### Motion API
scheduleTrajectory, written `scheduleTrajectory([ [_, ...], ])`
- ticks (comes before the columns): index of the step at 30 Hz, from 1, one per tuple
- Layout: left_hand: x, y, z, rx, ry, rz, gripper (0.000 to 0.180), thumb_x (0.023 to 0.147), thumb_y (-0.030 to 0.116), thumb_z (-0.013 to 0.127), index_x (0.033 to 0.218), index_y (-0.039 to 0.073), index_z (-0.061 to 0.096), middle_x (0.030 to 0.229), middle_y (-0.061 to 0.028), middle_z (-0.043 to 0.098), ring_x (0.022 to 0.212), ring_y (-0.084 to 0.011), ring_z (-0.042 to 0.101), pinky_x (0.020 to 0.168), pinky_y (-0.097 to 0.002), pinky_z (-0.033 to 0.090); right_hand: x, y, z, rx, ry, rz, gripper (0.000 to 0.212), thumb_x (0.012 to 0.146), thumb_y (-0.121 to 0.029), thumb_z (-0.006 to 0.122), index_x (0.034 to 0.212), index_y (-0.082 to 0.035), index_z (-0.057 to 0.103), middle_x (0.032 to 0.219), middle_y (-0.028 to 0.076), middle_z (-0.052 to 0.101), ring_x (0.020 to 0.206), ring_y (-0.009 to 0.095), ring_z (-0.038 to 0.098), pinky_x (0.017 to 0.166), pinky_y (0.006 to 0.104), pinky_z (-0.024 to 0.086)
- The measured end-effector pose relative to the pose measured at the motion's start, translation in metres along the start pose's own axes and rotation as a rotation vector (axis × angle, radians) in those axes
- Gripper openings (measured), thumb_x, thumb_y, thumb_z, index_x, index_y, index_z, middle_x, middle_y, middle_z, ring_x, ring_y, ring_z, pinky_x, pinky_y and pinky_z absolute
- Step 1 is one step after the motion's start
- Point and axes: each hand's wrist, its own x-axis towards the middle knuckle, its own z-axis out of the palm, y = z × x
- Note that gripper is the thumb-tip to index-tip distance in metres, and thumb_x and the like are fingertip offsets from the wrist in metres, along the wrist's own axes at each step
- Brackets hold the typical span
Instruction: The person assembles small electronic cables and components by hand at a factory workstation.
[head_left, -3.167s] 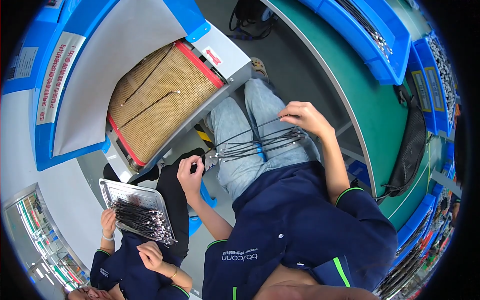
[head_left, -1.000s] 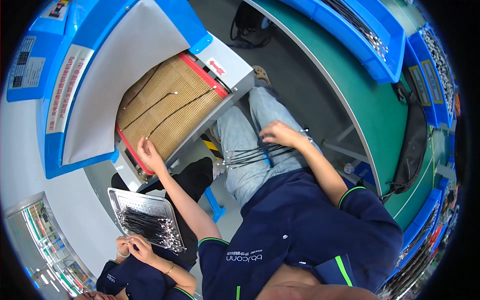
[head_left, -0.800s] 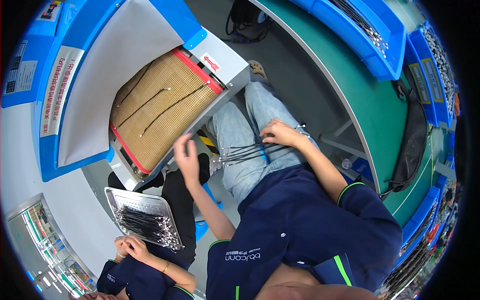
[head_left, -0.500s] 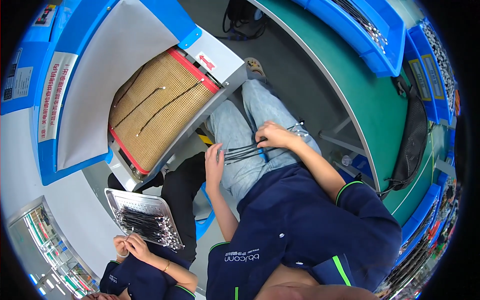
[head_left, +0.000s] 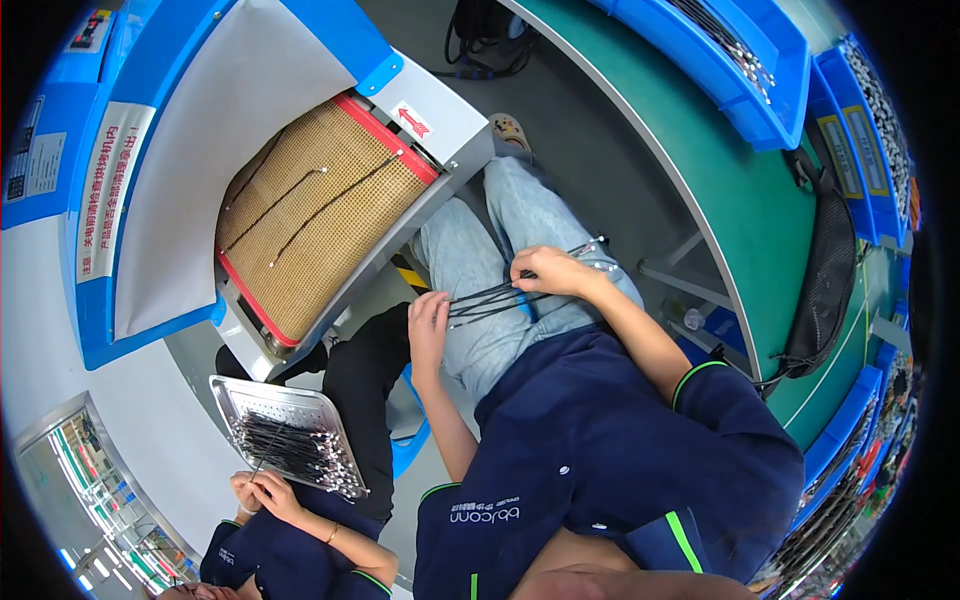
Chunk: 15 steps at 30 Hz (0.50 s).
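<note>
Several thin black cables [head_left: 487,297] with small pale connectors at their ends lie across my jeans-clad thighs. My right hand [head_left: 546,272] is closed around the bundle near its right part, and the connector ends stick out beyond it. At the left ends of the cables my left hand [head_left: 428,322] has its fingers curled together, apparently gripping a cable end; the fingertips are partly hidden. Between the hands the cables spread a little and cross.
Ahead on the left stands a machine with a mesh conveyor belt [head_left: 335,205] carrying a few black cables. A co-worker's hands [head_left: 262,494] are beside a metal tray [head_left: 334,408] of cables. A green table [head_left: 680,110] on the right holds blue bins [head_left: 745,100] and a black pouch [head_left: 822,270].
My left hand has curled its fingers more and dipped slightly. The cables between my hands now cross more. On the belt, the cables have shifted slightly up and left.
</note>
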Motion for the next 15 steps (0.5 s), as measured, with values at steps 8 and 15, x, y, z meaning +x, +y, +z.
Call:
scheduleTrajectory([
  [8, -0.012, 0.006, -0.016, -0.044, 0.024, 0.000, 0.017, 0.089, 0.011, 0.056, 0.102, 0.002, 0.064, 0.103, -0.0120, 0.060, 0.096, -0.0272, 0.056, 0.084, -0.0343, 0.044, -0.004, -0.021, -0.014, 0.105, 0.010, 0.041, 0.014, 0.083, -0.016, 0.061, 0.087, -0.003, 0.062, 0.088, 0.011, 0.065, 0.082, 0.029, 0.062, 0.073, 0.0376, 0.048],
  [15, -0.028, 0.009, -0.036, -0.044, 0.037, 0.017, 0.015, 0.088, 0.006, 0.057, 0.100, 0.001, 0.064, 0.089, -0.0105, 0.061, 0.081, -0.0235, 0.058, 0.073, -0.0309, 0.045, -0.014, -0.033, -0.015, 0.144, -0.013, 0.054, 0.017, 0.083, -0.016, 0.061, 0.094, -0.004, 0.064, 0.092, 0.011, 0.067, 0.086, 0.028, 0.064, 0.075, 0.0359, 0.049],
])
